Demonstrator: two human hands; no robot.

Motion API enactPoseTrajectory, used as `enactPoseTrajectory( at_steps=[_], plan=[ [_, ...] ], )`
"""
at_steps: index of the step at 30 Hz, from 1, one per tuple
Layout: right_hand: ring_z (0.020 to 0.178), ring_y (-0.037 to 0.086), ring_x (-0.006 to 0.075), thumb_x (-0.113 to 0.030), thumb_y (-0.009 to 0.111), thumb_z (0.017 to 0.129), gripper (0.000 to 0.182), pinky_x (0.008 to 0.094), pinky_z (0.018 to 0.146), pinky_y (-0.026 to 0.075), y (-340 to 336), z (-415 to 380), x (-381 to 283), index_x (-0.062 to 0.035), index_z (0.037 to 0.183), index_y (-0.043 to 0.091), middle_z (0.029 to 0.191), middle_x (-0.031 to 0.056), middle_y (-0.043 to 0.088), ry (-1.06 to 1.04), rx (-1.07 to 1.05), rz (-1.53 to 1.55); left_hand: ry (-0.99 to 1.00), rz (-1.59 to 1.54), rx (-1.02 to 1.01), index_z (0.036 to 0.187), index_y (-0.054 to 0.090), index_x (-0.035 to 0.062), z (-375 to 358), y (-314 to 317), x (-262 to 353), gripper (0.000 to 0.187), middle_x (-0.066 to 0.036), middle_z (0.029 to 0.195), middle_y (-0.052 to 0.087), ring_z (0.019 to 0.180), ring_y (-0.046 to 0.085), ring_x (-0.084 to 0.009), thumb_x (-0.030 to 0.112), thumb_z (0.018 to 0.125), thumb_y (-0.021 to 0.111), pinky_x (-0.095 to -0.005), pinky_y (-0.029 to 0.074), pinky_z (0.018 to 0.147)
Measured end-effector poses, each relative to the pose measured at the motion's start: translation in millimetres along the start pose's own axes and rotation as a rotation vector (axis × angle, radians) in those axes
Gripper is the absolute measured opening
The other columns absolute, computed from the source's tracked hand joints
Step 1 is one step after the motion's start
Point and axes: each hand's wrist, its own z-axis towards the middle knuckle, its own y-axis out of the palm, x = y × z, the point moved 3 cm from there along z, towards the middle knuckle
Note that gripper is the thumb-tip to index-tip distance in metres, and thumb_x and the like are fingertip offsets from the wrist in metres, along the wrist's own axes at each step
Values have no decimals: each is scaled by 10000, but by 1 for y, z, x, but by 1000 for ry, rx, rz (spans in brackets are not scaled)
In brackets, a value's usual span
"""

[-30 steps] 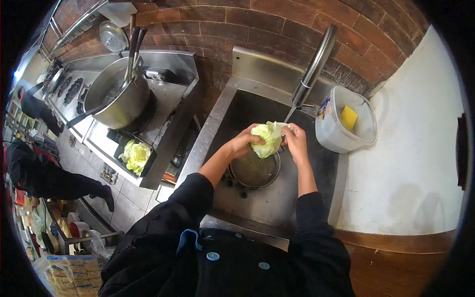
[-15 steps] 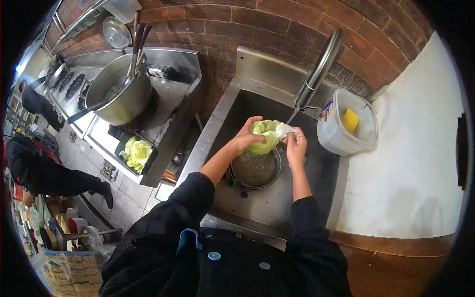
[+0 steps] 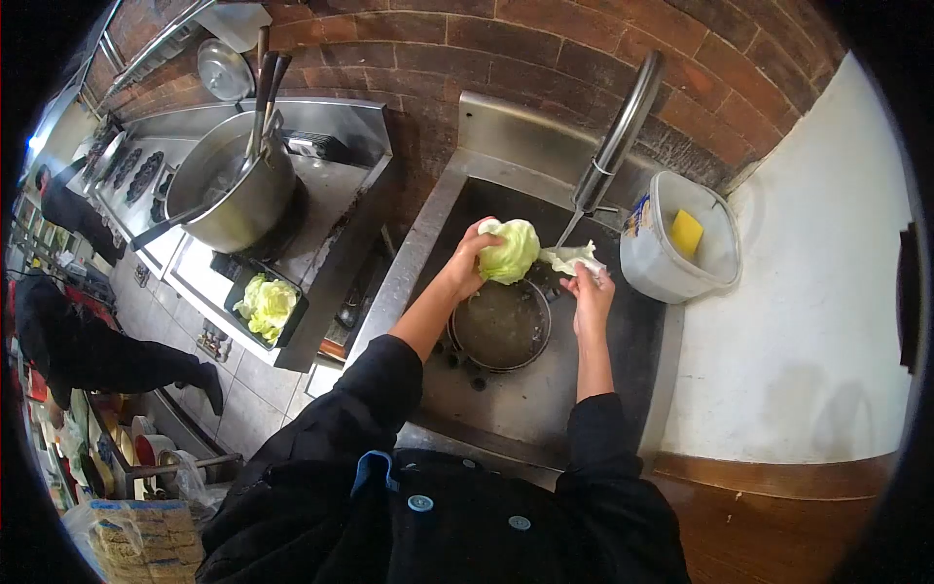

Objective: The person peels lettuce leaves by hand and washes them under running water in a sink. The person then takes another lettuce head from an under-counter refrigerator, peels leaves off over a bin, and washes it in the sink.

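My left hand [image 3: 468, 261] is closed around a pale green lettuce head [image 3: 510, 253] over the sink [image 3: 608, 360]. To its right, a torn lettuce leaf [image 3: 569, 257] is pinched in my right hand [image 3: 591, 292], just apart from the head. Water runs from the tall metal faucet [image 3: 611, 141] between the two hands. Below them, a round metal pan [image 3: 501, 336] with water in it sits in the sink.
A white tub [image 3: 676, 258] with a yellow sponge [image 3: 686, 233] stands right of the sink. Leftward are a large pot [image 3: 233, 209] on the stove and a black tray with lettuce leaves [image 3: 267, 308]. Two people in dark clothes [image 3: 88, 341] are at the far left.
My hands have moved apart. The leaf in my right hand has come away from the lettuce head, which has shifted slightly left with my left hand.
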Motion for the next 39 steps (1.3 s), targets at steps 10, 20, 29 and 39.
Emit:
enactPoseTrajectory(
  at_steps=[10,20,29,39],
  plan=[
    [598,485,63,-98,615,873,129,236,618,464,16,-10,-31,7,947,603,783,8,595,-318,74,-221,54,-28,398,1205,337,116,-3,-17,-18,597,-114,1123,466,993,537,-270,239,745,698,-415,506,799],
    [738,559,88,-101,620,873,177,247,655,452,46,1,-70,-10,1023,595,916,44,635,-159,-180,220,-10,188,465,1328,202,190,5,-29,-41,793,-148,1216,384,1087,472,-345,258,733,722,-577,479,769],
    [693,535,87,-50,594,848,84,264,672,471,56,1,-62,-26,929,598,844,23,609,-90,-196,457,-316,-294,106,1142,544,68,2,-29,-101,466,-142,1091,606,977,597,-334,379,796,515,-569,448,861],
    [640,531,74,-6,591,816,122,311,705,485,-2,-31,-52,-10,934,625,847,36,633,-6,-170,394,-91,-299,-276,1368,364,223,22,-17,-50,561,-79,1255,519,1110,544,-281,193,833,526,-535,439,914]
  ],
)
